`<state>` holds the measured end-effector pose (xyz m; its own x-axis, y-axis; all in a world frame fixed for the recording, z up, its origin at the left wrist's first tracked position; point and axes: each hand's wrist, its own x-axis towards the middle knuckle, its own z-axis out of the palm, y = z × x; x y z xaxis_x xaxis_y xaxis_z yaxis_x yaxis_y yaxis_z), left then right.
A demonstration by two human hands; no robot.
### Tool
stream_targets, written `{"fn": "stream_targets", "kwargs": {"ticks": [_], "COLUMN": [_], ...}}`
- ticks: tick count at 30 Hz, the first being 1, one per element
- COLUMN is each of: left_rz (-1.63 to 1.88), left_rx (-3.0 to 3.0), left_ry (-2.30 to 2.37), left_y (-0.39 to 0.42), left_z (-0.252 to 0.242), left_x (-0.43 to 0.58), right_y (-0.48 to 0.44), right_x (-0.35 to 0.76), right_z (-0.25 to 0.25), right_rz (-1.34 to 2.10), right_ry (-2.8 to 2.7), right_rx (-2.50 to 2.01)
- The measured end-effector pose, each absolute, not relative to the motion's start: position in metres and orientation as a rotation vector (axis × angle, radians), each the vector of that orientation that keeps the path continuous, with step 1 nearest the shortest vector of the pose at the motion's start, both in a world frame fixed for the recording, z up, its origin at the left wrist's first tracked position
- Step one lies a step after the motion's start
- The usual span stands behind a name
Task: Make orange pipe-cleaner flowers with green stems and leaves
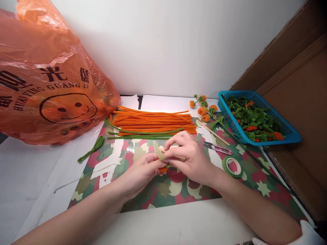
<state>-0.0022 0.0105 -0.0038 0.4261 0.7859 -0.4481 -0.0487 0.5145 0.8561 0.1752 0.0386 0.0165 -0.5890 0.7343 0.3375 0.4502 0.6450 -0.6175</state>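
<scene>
Over the middle of the patterned mat, my two hands meet around a small orange pipe-cleaner flower (163, 169) with a bit of green at its base. My left hand (146, 168) is closed on the flower, which shows just below the fingertips. A pale green strip of tape (158, 151) rises between the hands. My right hand (187, 156) is closed, its thumb and fingers pinching at the tape and a thin stem beside the flower; the fingers partly hide what they grip. Beyond the hands lie orange pipe cleaners (153, 121) and several green pipe cleaners (138, 136).
An orange plastic bag (56, 78) bulges at left, near a green looped leaf (93, 148). To the right are thread snips (217, 148), a green tape roll (232, 166), a wooden stick (213, 133), a finished flower spray (203, 110) and a blue basket (260, 139) of green and orange pieces.
</scene>
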Motion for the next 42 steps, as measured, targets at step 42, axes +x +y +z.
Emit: {"fn": "stream_targets", "kwargs": {"ticks": [42], "left_rz": [0.538], "left_rx": [1.154], "left_ry": [1.197], "left_y": [0.016], "left_z": [0.012], "left_x": [-0.012], "right_y": [0.04], "right_x": [0.191], "right_z": [0.034], "right_rz": [0.834], "right_ry": [-2.145], "right_rx": [-0.802]}}
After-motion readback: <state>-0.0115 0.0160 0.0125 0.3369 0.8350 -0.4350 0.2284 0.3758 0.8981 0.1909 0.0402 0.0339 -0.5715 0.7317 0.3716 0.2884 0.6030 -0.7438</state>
